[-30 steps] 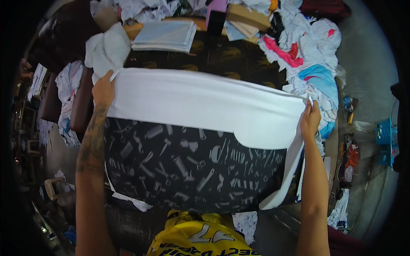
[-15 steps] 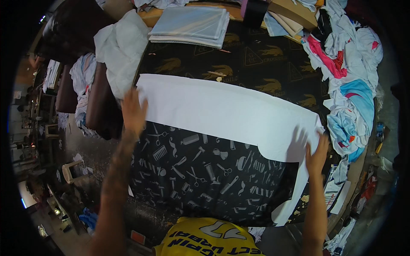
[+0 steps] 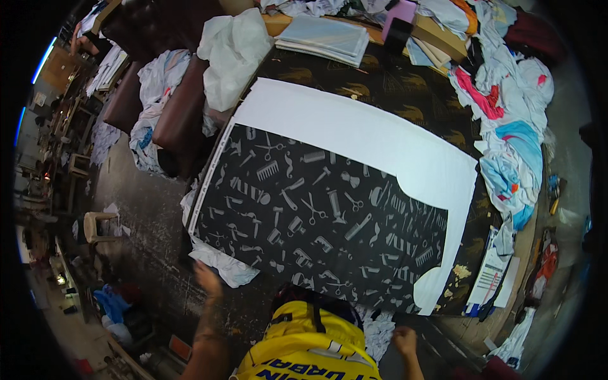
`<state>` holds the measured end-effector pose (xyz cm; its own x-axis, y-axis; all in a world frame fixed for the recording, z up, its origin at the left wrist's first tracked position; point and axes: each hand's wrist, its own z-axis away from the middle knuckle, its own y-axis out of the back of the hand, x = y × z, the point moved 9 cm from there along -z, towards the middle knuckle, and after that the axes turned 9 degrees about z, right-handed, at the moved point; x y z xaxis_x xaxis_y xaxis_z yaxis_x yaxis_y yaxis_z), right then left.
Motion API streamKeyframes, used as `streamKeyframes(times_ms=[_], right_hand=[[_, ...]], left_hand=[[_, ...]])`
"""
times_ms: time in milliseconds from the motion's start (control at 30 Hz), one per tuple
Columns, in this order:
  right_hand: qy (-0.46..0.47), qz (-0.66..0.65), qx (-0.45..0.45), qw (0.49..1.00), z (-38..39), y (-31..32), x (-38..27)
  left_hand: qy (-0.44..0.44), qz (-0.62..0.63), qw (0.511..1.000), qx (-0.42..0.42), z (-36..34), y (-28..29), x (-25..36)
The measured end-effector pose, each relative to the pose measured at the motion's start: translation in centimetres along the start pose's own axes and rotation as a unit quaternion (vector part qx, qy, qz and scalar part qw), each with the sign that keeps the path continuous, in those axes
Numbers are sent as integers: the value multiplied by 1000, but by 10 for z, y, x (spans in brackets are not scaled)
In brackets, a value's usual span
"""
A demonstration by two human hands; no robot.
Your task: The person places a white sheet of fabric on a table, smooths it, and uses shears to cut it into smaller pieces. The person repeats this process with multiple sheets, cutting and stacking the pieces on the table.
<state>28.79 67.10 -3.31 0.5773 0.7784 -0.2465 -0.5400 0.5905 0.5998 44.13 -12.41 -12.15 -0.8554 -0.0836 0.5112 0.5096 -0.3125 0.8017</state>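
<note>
A black fabric piece [image 3: 304,202] printed with grey combs, scissors and moustaches lies flat on the table. White fabric [image 3: 354,126] shows past its far and right edges, and a narrow white strip runs along its left edge. My left hand [image 3: 208,279] is off the table's near left corner, fingers stretched out, beside a crumpled white cloth [image 3: 229,266]; whether it touches the cloth I cannot tell. Low by my right side, my right hand [image 3: 405,341] has its fingers curled, with nothing seen in it. White cloth [image 3: 378,332] hangs between that hand and my yellow shirt [image 3: 310,348].
Folded pale sheets [image 3: 323,39] lie at the table's far edge, near a dark box [image 3: 398,35]. A heap of white, pink and blue cloth [image 3: 513,139] runs along the right. Brown padded chairs [image 3: 180,120] stand at the left, with a small stool [image 3: 98,227] on the floor.
Both hands have left the white fabric's ends and come back toward my body. My right fingers have gone from spread to curled. More of the black piece shows, and the view has shifted.
</note>
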Motion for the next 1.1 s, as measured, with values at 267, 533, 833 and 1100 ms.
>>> streamKeyframes(times_ms=[267,533,833,1100], right_hand=[[-35,-285,104,952,-157,-106,84],[-15,-373,109,921,87,-29,45],[358,-243,143,890,133,272,-202],[321,-141,267,898,-22,345,-292]], left_hand=[[222,707,526,-417,152,-332,-20],[98,384,896,-199,70,-4,-57],[-202,260,796,-508,56,0,411],[-307,85,885,-338,-5,-150,560]])
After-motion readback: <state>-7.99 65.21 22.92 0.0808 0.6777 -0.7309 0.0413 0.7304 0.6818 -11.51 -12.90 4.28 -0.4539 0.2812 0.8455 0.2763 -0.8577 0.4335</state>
